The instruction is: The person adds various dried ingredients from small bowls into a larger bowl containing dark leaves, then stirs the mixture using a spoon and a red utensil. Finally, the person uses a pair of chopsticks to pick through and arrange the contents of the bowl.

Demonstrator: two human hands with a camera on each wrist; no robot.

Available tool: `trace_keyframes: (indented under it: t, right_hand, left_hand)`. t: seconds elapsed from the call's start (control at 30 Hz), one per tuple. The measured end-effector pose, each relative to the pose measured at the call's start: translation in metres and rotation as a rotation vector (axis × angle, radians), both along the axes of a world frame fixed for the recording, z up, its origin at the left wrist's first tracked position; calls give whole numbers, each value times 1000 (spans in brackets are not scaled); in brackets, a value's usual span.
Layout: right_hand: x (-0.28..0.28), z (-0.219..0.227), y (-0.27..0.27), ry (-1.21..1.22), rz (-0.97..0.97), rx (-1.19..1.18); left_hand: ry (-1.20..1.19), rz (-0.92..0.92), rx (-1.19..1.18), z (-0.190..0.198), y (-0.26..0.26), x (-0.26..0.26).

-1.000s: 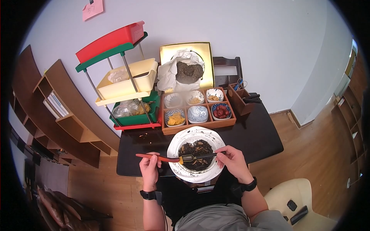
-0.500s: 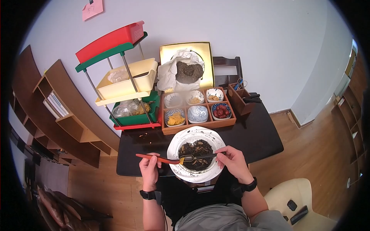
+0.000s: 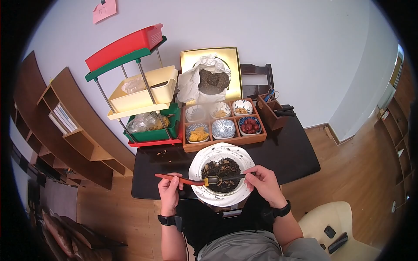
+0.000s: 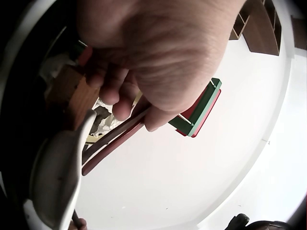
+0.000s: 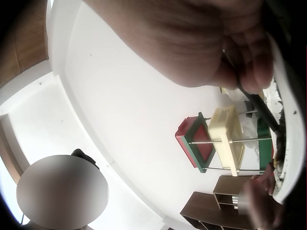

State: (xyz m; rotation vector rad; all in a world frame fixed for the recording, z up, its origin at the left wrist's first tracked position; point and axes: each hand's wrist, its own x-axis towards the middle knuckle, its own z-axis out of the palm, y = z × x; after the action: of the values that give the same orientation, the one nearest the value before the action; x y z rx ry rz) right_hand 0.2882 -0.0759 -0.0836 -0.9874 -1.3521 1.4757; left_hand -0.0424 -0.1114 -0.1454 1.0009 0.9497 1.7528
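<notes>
The left hand [image 3: 169, 191] pinches the red tongs [image 3: 176, 177], a yellow bit [image 3: 206, 182] at their tip, beside the scoop [image 3: 213, 179]; the right hand [image 3: 264, 185] pinches the scoop's dark handle. Both tools' heads are over the white bowl [image 3: 196, 165] of dark bits [image 3: 224, 167]

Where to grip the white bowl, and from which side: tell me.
Probably best by the broad rim of the white bowl, one hand each from left and right. It flares outward around the dark loose material, offering an edge outside it. The left hand holds a red-handled tool and the right hand a black-handled scoop, so free both first.
</notes>
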Motion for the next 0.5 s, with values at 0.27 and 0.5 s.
trace_keyframes:
  t: [0.27,0.5]
  right_hand:
    - [2,0,0,24,1,-32]
    - [3,-2,1,52,7,-43]
  left_hand:
    - [27,3,-8,2,0,1]
    - [-57,43,-8,-1,1,-1]
